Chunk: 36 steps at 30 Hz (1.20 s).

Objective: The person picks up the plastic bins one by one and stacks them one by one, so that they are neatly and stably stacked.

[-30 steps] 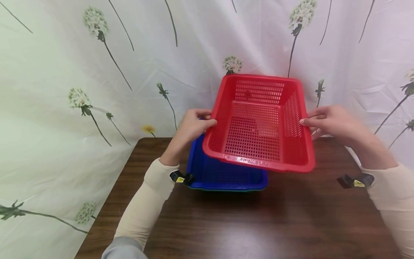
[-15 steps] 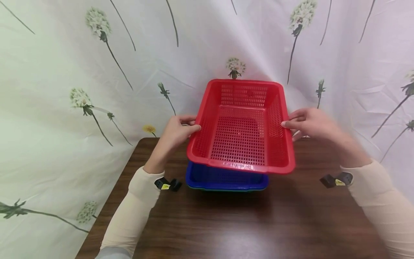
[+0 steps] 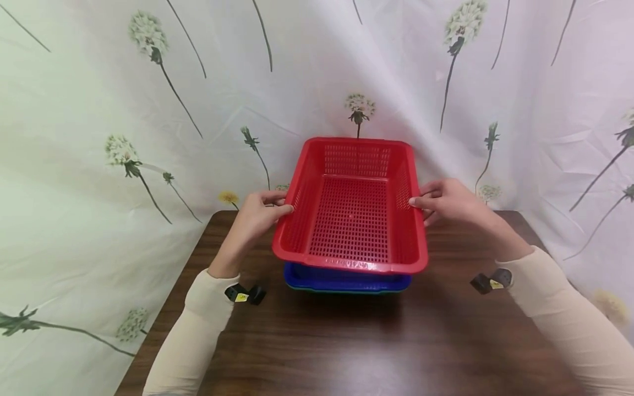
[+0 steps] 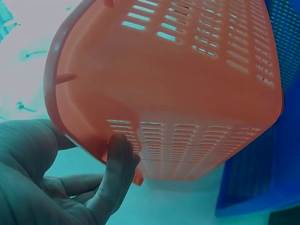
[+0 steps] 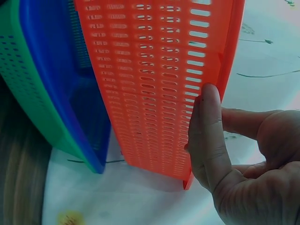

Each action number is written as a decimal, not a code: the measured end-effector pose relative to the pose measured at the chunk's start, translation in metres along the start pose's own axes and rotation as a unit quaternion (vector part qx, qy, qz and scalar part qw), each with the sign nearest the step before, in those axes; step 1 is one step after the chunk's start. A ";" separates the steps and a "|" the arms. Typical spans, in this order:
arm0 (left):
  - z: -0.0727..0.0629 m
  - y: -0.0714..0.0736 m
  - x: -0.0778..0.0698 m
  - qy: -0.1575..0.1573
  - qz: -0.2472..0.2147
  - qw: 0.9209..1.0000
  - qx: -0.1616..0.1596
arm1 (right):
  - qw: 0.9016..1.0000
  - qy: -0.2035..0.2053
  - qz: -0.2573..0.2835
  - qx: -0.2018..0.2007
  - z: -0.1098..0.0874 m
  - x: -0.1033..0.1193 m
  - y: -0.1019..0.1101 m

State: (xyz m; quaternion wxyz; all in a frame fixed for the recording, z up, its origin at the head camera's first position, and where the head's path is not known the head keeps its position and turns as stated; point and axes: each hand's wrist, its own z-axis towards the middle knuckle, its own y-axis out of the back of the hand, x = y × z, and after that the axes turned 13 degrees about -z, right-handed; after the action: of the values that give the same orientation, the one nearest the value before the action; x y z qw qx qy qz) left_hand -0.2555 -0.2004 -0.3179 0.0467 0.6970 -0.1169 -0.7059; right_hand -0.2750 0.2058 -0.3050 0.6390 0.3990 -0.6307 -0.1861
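A red slotted plastic basket [image 3: 350,220] is held up by both hands, its open top facing the head camera and its near edge tilted down. My left hand [image 3: 257,215] pinches the left rim between thumb and fingers. On the opposite side my right hand [image 3: 448,204] grips the right rim the same way, its fingers against the outer wall in the right wrist view. Just beneath the red basket sits a blue basket [image 3: 346,281], mostly hidden in the head view. Nested under the blue one is a green basket [image 5: 28,84], whose side shows in the right wrist view.
The baskets stand on a dark brown wooden table [image 3: 317,352]. Behind and to the left hangs a white curtain [image 3: 208,110] printed with flowers, close to the table's back edge. Small black cameras are strapped to both wrists.
Both hands have carried the red basket to the left and lowered it, so it now hovers over the blue basket. The blue and green baskets have stayed in place.
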 end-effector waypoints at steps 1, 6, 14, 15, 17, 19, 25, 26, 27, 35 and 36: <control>0.000 0.001 0.003 0.003 0.000 1.000 0.001 | 1.000 0.000 0.003 0.001 0.001 -0.001 -0.002; 0.001 0.003 0.019 0.014 0.006 1.000 0.004 | 1.000 -0.001 0.016 0.010 0.005 -0.003 -0.014; 0.000 0.002 0.044 0.038 -0.003 0.999 0.002 | 1.000 0.009 0.026 0.012 0.016 -0.013 -0.033; 0.000 0.002 0.047 0.040 -0.002 0.999 0.001 | 1.000 0.012 0.023 0.014 0.017 -0.014 -0.035; 0.001 0.001 0.053 0.044 0.003 0.999 0.000 | 1.000 0.008 0.023 0.017 0.019 -0.016 -0.039; 0.001 -0.001 0.058 0.052 0.008 0.999 0.000 | 1.000 0.003 0.016 0.021 0.021 -0.018 -0.043; 0.004 -0.005 0.070 0.058 0.044 0.997 0.000 | 1.000 -0.001 -0.007 0.030 0.027 -0.027 -0.051; 0.005 -0.007 0.072 0.052 0.059 0.997 -0.001 | 0.999 -0.001 -0.011 0.031 0.028 -0.029 -0.053; 0.006 -0.008 0.074 0.048 0.071 0.996 -0.002 | 0.999 0.000 -0.013 0.032 0.028 -0.030 -0.055; 0.010 -0.015 0.088 0.054 0.140 0.989 0.014 | 0.997 -0.031 -0.061 0.037 0.030 -0.035 -0.071; 0.010 -0.015 0.089 0.055 0.141 0.988 0.018 | 0.996 -0.032 -0.069 0.037 0.029 -0.034 -0.073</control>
State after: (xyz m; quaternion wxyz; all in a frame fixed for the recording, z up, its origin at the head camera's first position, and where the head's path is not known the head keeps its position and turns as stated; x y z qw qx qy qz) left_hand -0.2666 -0.2050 -0.4080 0.1396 0.7119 -0.2237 -0.6509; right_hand -0.2879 0.1785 -0.3853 0.5892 0.4586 -0.6281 -0.2192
